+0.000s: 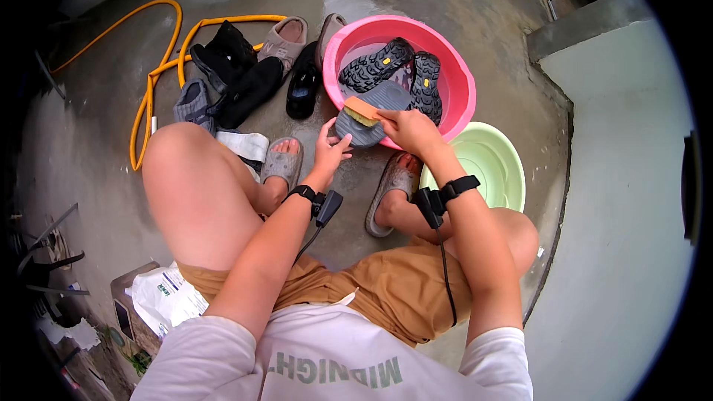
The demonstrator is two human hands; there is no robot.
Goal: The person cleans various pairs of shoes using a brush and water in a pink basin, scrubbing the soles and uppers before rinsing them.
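Note:
My right hand (411, 131) grips a scrub brush (363, 109) with an orange back and yellowish bristles. Its bristles rest on the ribbed sole of a grey slipper (387, 96), which lies sole up over the near rim of a pink basin (465, 86). At the slipper's near end is my left hand (330, 150), thumb and fingers around its edge. Inside the basin, two black shoes (379, 65) with lugged soles and yellow marks lie sole up in shallow water. Each of my wrists bears a black strap with a small cabled device.
A pale green basin (479, 164) stands right of the pink one. To the left are black shoes (250, 92), a black clog (304, 83), a beige slipper (287, 39) and a grey slipper (194, 101). A yellow hose (149, 89) loops behind them. A wall (618, 178) rises at right.

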